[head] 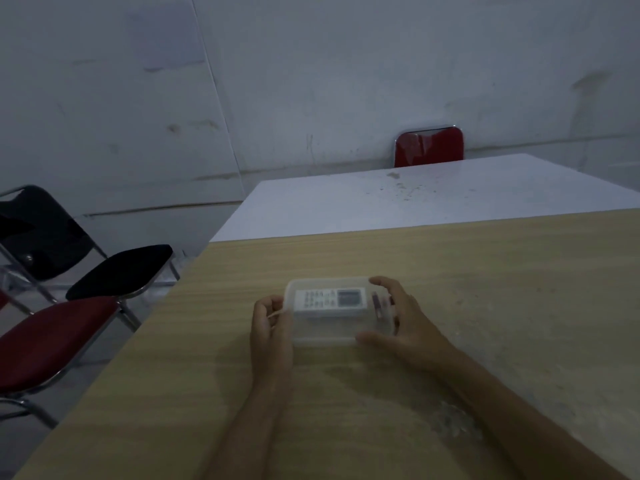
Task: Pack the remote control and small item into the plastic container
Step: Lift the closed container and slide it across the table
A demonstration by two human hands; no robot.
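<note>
A clear plastic container [325, 336] rests on the wooden table [450, 271], apparently with its lid on. Inside it lies a white remote control [330, 299], its screen toward the right. A small dark red item [379, 304] sits beside the remote at the container's right end. My left hand [272, 327] grips the container's left side, fingers curled at the rim. My right hand [401, 320] wraps the right end, with fingers over the far edge and the thumb on the near edge.
A white table [415, 199] adjoins the wooden one at the far side, with a red chair [429, 147] behind it. To the left of the table stand a black folding chair [117, 268] and a red chair [52, 337]. A shiny patch [453, 424] marks the table near my right forearm.
</note>
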